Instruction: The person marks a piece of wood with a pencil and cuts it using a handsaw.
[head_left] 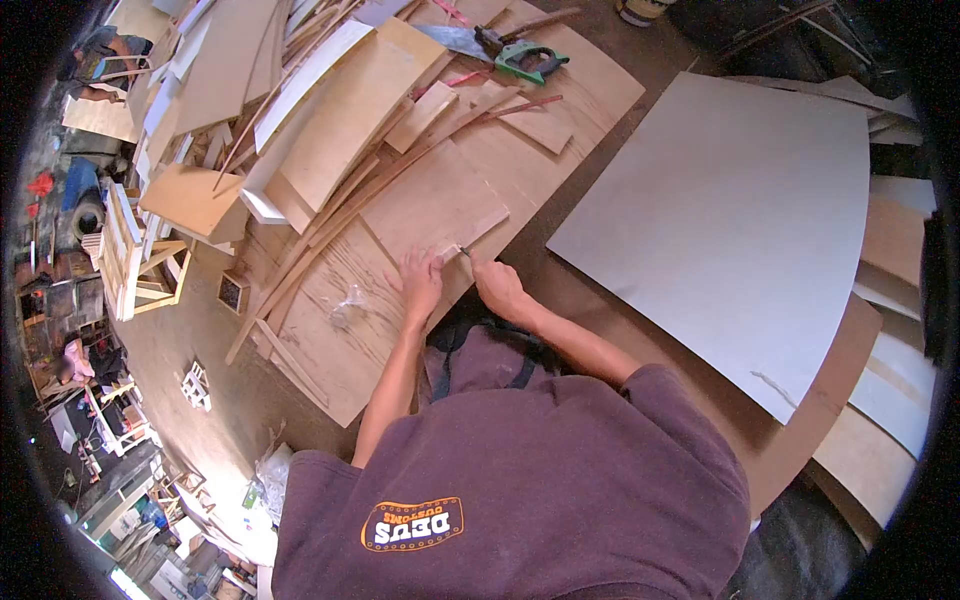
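The left hand (422, 280) lies open at the board's (435, 205) near edge, apparently steadying it flat on the tabletop (350, 365), while the right hand (500, 288) grips a small tool (464, 251) against that edge, seemingly for control.

Reads "DEUS" in big white capitals and, in smaller orange ones, "CUSTOMS", both on an orange-edged badge (412, 525) on the dark shirt (570, 480), at the near side of the scene, left of the middle. Appears upside down in this view, with "CUSTOMS" on the far side of "DEUS", inside a dotted border.
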